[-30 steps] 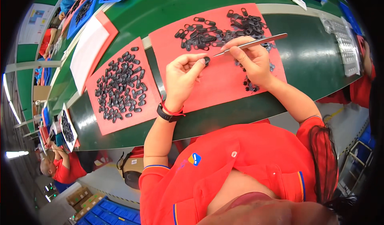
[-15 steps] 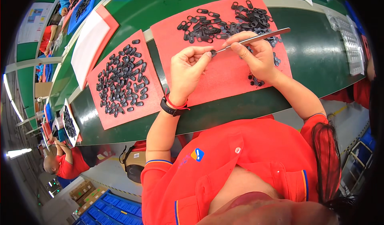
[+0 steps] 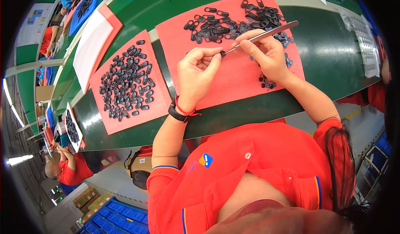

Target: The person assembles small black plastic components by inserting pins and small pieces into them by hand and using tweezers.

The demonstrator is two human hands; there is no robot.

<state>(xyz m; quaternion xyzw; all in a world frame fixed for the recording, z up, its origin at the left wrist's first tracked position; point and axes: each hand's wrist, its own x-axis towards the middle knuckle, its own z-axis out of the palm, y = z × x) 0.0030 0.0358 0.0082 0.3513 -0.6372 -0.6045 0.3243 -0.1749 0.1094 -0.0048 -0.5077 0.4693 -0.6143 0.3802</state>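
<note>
My left hand (image 3: 197,72) pinches a small black part (image 3: 223,54) between thumb and fingertips, above the larger pink foam mat (image 3: 233,84). My right hand (image 3: 266,55) grips metal tweezers (image 3: 271,32), their fine tip meeting the black part. Beyond my hands lies a heap of black oval parts with round openings (image 3: 210,26). Small dark discs (image 3: 288,61) are scattered by my right hand, and some lie partly hidden behind it. A little cluster of tiny black pieces (image 3: 266,83) sits near my right wrist.
To the left, a second pink mat (image 3: 110,125) carries many black oval pieces (image 3: 129,80). Farther left are stacked white and pink sheets (image 3: 89,46) and a blue tray (image 3: 85,11) of black parts. A clear plastic tray (image 3: 364,46) lies at right. A person (image 3: 75,169) sits far left.
The tweezers' handle has tipped slightly steeper, and my right fingers have shifted a little upward. My left hand keeps its pinch on the black part almost in place.
</note>
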